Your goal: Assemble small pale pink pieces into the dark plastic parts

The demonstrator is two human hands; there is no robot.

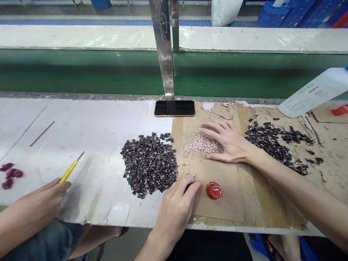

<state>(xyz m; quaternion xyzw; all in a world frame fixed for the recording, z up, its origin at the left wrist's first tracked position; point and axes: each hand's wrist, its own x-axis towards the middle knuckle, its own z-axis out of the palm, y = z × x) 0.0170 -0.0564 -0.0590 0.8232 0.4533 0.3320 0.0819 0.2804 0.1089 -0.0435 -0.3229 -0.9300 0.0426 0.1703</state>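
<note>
My left hand (177,206) rests at the lower right edge of a pile of small black pieces (149,165). Its fingers are curled together, and whatever they hold, if anything, is hidden. Farther back, my right hand (229,142) reaches in from the right with fingers spread, palm down, over a patch of tiny pale pink pieces (205,144), partly covering them. Between my hands and nearer the table's front edge sits a small round red cap (214,190) with glossy red inside. It lies on a piece of cardboard (222,210).
A phone (175,108) lies by the metal post (165,36). Right are another black pile (270,145), a tilted white bottle (320,92) and a red cap (343,109). At left, a co-worker's hand (44,198) holds a yellow-handled pointed tool (70,169) near dark red pieces (12,175).
</note>
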